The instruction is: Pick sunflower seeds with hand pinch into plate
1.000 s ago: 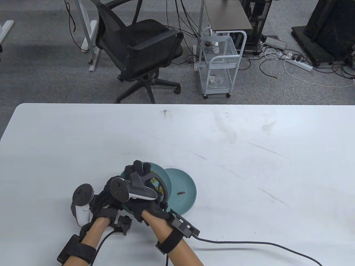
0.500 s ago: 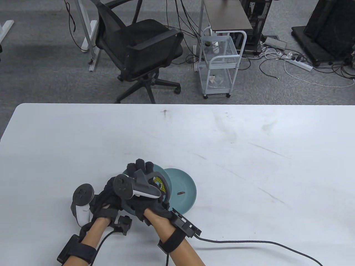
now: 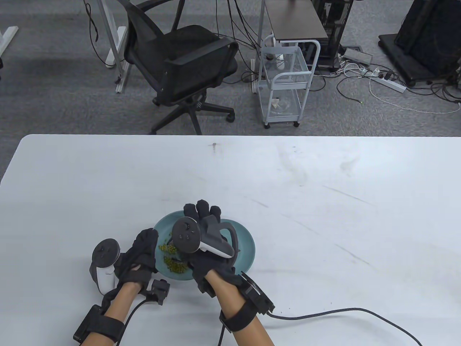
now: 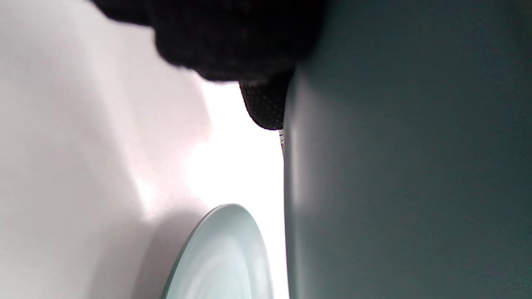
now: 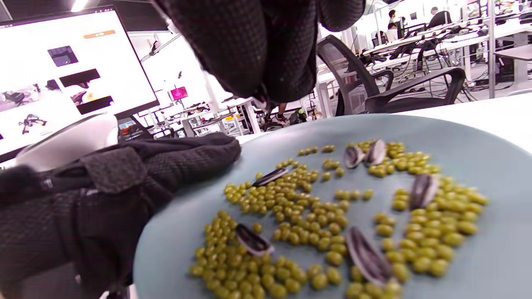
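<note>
Left hand (image 3: 142, 252): we are seeing it gripping the bean plate (image 3: 164, 225) rim.
Right hand (image 3: 207, 248): hovering above; finger spread we cannot tell.

Table view is bright, evenly lit, sharp. Left wrist view is blurred, with glare on the table (image 4: 232, 166). Right wrist view's glove (image 5: 257, 45) is soft.

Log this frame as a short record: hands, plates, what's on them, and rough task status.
left hand: holds the rim of the near plate
right hand: above the plates, fingers bunched together; whether it pinches a seed cannot be told
near plate contents: many small green beans with several dark striped sunflower seeds mixed in
second plate: partly under the near plate, mostly covered by the right hand
table: white, scuffed
status: seeds still left among the beans
</note>
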`<state>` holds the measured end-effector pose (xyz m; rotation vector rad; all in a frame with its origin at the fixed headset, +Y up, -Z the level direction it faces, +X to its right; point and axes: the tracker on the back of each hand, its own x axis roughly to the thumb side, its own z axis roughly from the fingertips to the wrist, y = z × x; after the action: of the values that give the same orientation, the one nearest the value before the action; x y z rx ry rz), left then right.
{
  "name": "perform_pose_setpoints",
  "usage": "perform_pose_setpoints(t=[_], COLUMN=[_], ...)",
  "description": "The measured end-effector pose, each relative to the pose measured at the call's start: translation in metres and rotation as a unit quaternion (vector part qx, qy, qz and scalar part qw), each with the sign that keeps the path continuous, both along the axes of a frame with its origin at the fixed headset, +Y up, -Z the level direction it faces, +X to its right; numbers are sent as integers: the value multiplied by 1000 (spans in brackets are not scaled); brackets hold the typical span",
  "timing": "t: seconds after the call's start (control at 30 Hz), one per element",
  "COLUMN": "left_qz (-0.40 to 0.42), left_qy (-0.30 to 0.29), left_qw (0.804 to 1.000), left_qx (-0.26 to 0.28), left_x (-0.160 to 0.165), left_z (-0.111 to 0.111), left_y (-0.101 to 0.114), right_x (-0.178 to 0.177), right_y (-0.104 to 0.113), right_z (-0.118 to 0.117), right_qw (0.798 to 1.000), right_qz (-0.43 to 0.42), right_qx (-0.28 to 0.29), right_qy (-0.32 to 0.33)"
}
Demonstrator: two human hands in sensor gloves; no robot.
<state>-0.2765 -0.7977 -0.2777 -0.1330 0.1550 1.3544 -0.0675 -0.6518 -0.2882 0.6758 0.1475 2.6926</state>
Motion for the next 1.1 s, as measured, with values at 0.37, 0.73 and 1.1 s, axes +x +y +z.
perform_pose_setpoints(t=[0.37, 0.73, 1.1], left_qz=[-2, 6, 14], left_qy=[5, 11, 14], left_qw=[1000, 1000, 1000], left_qx=[0, -3, -5], left_x=[-5, -11, -12], left_z=[-1, -5, -7], left_y=[0, -3, -4], right_x=[56, 95, 93], right_y=[-2, -73, -90], right_z=[4, -1, -6], right_qw=[999, 993, 991], right_qz=[12, 41, 64], right_qx=[3, -59, -82], right_qy=[-51, -89, -89])
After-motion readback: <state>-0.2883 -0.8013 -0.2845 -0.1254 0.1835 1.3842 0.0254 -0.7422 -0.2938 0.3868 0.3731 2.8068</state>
